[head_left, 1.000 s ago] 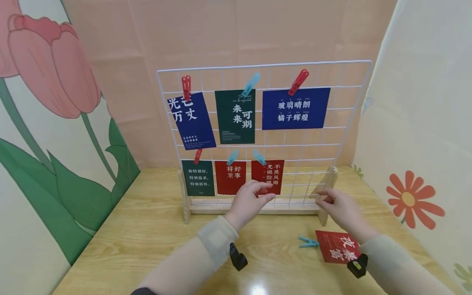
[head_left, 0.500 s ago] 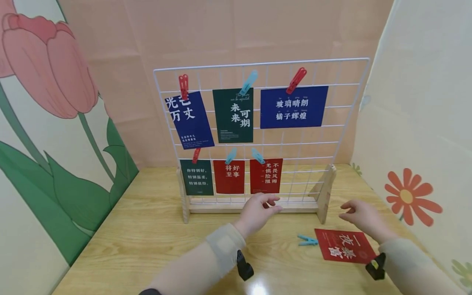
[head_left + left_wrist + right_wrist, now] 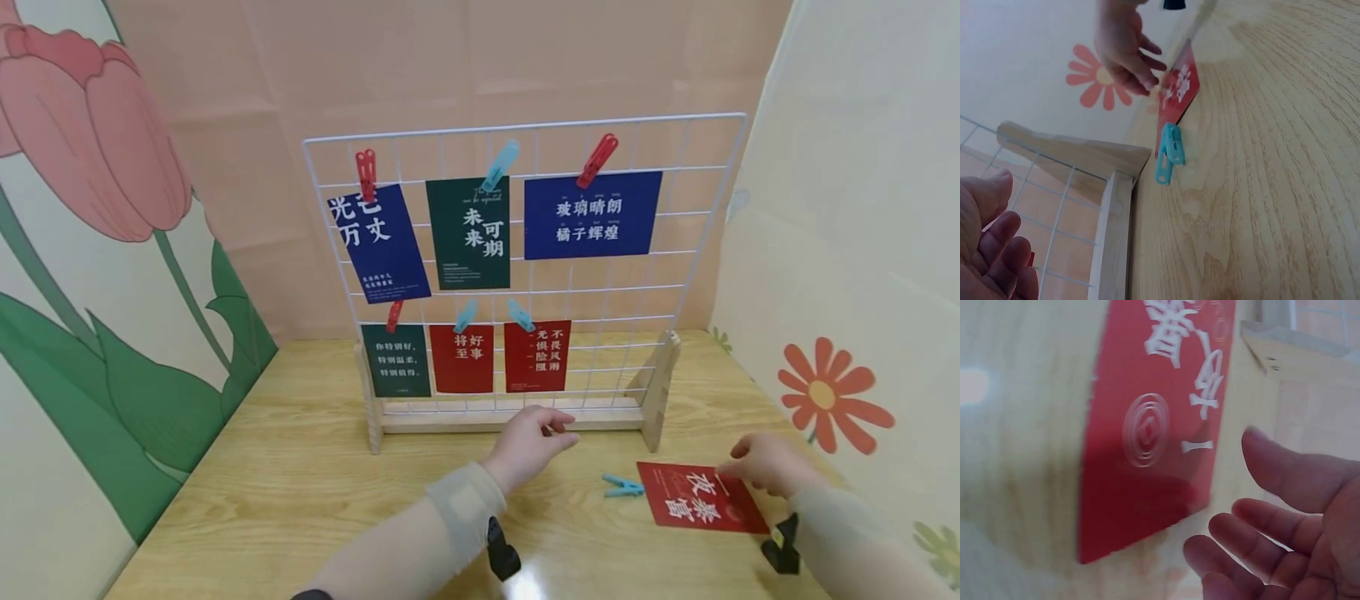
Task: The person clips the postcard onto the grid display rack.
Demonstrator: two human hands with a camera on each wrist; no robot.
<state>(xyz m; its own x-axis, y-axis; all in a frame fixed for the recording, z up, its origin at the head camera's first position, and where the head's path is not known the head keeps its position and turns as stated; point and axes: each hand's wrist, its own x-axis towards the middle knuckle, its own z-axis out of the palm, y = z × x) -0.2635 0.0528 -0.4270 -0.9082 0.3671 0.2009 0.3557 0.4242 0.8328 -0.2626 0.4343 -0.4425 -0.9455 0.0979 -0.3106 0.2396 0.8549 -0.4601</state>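
A red card point(image 3: 693, 498) with white characters lies flat on the table at the right. Over its far right edge hovers my right hand point(image 3: 772, 465), which in the right wrist view point(image 3: 1300, 534) has loosely bent fingers apart from the card and holds nothing. A blue clothespin point(image 3: 622, 486) lies at the card's left end, also visible in the left wrist view point(image 3: 1170, 153). My left hand point(image 3: 528, 447) hangs relaxed in front of the rack's wooden base, with nothing in its fingers. Behind it stands a white wire grid rack point(image 3: 607, 292) with several cards clipped on.
Two blue cards point(image 3: 592, 215) and a green card point(image 3: 468, 233) hang in the upper row. The lower row has a green card point(image 3: 397, 361) and two red cards point(image 3: 461, 367), under red and blue clothespins. Wooden feet point(image 3: 660, 396) support the rack. A flowered wall point(image 3: 847, 250) bounds the right side.
My right hand has moved from beside the rack's right foot, rightward and nearer, to the red card's edge. The left hand has dropped away from the lower red card, slightly rightward.
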